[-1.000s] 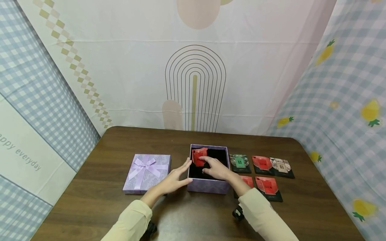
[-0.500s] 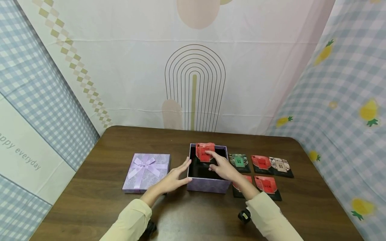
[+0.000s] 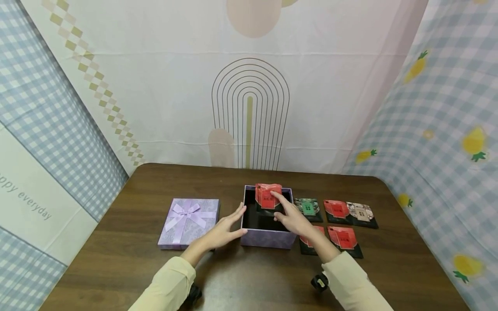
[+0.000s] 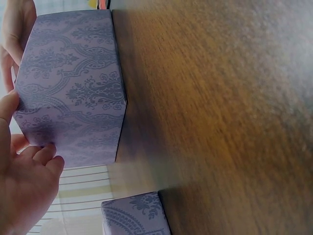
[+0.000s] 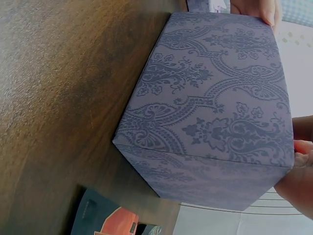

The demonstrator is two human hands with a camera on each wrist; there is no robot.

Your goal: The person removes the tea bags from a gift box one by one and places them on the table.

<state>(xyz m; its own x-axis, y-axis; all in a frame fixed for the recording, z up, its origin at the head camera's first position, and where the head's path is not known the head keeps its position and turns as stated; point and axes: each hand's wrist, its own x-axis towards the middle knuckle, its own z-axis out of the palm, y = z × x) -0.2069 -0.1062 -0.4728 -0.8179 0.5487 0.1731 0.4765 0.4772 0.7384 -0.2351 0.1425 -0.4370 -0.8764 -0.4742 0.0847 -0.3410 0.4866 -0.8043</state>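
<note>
An open lavender patterned box (image 3: 268, 239) with a black interior stands mid-table. My left hand (image 3: 225, 230) rests against its left side, fingers fairly straight. In the left wrist view, the fingertips of that hand (image 4: 32, 176) touch the box wall (image 4: 73, 73), the thumb at the top edge. My right hand (image 3: 291, 216) pinches a red and black sachet (image 3: 267, 196) between thumb and fingers, tilted over the box opening near its back edge. In the right wrist view the box wall (image 5: 220, 88) hides most of that sachet.
Left of the box lies its lavender lid (image 3: 209, 208) with a ribbon bow. On the right lie a green sachet (image 3: 309, 208), a red one (image 3: 336, 209), a cream one (image 3: 362, 212), and two more red ones nearer the front, one partly behind the right forearm.
The red and black sachet has come up from the box's left inside and moved right in my right hand. The left hand has stayed in place.
</note>
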